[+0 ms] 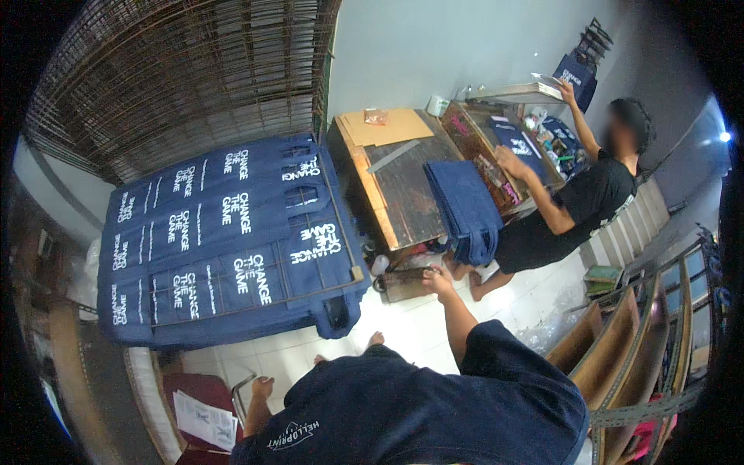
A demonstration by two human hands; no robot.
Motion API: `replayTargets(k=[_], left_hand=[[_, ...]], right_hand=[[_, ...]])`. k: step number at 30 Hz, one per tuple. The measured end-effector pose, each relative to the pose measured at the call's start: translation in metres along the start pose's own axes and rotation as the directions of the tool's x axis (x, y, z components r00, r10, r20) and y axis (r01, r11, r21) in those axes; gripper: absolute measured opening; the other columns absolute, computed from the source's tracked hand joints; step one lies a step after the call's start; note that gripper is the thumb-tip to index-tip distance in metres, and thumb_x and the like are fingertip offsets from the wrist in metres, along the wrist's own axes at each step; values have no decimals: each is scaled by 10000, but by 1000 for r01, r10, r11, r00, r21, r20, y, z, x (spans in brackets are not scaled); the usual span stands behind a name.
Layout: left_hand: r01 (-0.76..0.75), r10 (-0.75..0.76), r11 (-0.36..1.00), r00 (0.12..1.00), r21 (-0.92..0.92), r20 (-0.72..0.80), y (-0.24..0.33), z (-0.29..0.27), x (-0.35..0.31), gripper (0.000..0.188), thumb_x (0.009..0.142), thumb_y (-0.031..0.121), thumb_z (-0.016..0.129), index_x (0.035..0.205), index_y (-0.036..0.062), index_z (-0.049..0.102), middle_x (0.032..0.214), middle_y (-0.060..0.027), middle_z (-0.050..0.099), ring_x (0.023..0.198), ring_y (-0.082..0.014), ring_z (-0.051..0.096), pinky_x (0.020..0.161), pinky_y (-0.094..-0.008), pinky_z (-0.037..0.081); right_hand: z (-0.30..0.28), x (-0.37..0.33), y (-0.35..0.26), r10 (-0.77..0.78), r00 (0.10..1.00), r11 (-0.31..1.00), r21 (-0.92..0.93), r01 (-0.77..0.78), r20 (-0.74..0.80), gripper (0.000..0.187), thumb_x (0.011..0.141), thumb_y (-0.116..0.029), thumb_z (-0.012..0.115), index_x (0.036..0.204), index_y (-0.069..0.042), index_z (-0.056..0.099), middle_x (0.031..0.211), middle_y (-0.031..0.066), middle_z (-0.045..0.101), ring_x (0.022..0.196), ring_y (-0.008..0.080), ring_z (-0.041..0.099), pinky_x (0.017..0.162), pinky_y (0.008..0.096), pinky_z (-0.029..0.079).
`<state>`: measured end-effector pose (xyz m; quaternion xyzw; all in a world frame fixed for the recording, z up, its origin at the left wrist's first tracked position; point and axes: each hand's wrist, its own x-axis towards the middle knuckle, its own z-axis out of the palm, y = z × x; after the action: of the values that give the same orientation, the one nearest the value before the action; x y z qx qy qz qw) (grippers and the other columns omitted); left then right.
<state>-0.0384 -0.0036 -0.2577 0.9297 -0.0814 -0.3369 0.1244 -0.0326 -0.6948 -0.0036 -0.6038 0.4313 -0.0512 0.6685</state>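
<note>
- One left hand point(262, 387) curled near maroon chair point(213, 387); can't tell grip.
- Right hand point(439, 281) curled near folded navy totes point(463, 201); can't tell grip.
- Best: support totes underneath.

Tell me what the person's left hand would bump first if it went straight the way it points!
The left hand would probably meet the near edge of the laid-out blue bags first, though height and depth are hard to judge.
</note>
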Motion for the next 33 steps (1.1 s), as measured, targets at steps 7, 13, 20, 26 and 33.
replayTargets(k=[7,13,20,26,33], left_hand=[[-119,66,924,986,-364,-156,41,-8,26,460,718,363,660,1025,23,615,921,-212,635,896,-308,613,813,-352,465],[100,-100,867,995,-487,26,185,-111,-44,477,766,373,626,1080,17,584,901,-192,645,885,-285,622,793,-350,471],[38,-96,760,994,-649,-54,212,-149,-82,411,801,255,624,1118,2,559,867,-156,640,813,-213,609,741,-310,471],[-149,55,397,989,-906,-138,306,-258,-120,367,863,168,571,1190,16,506,918,-61,603,831,-116,548,728,-239,439],[281,672,-119,728,-952,131,372,-358,-83,784,829,653,308,1348,65,290,1264,-177,452,1140,-320,464,937,-427,390]], right_hand=[[-71,26,-69,34,987,833,550,60,-160,854,720,-683,506,1340,-144,271,1235,122,450,1051,266,489,857,451,375],[-39,36,-105,-134,990,468,879,94,-35,1198,568,-846,438,1401,-65,77,1443,144,170,1310,318,228,1033,509,206],[-11,127,-71,60,992,534,844,60,-108,407,758,-176,620,1115,-59,464,1102,98,526,975,246,528,818,452,461],[49,74,-181,-139,960,550,787,281,-245,165,743,43,543,897,-13,522,948,81,550,854,201,555,745,362,507],[149,-138,-292,-555,829,573,691,441,-69,120,748,-66,612,847,-33,551,912,61,539,911,180,501,864,390,410]])
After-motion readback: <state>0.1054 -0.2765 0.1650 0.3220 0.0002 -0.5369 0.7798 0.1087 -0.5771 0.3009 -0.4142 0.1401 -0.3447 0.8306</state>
